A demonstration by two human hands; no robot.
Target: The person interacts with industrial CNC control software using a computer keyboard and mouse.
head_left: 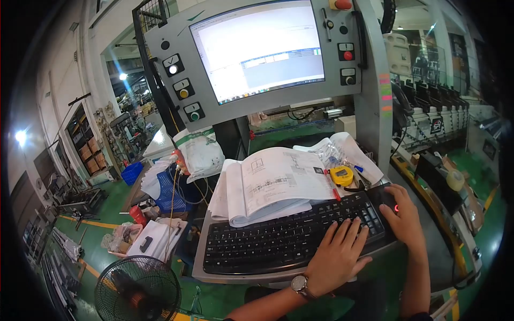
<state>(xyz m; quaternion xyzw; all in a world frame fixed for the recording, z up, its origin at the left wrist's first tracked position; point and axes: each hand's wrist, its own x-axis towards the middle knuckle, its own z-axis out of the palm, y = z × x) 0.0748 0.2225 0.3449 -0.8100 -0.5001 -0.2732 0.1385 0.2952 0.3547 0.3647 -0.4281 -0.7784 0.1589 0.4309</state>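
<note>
My left hand (338, 258), with a watch (300, 284) on its wrist, rests palm down at the right part of a black keyboard (262, 242). Its fingers are stretched out over the keys near the number pad. Beside the keyboard, my right hand (406, 218) is curved around a dark computer mouse (383, 197) that glows red at one spot. The hand covers much of the mouse. Behind the keyboard lies an open stack of printed drawings (278, 182). Above it, a lit monitor (262, 48) shows a window with a table.
A yellow tape measure (341, 175) and a red pen (336, 194) lie by the drawings. Buttons, including a red one (348, 55), flank the monitor. A white bag (199, 152) stands left of the papers. On the lower left are a black fan (138, 291) and a blue crate (170, 191).
</note>
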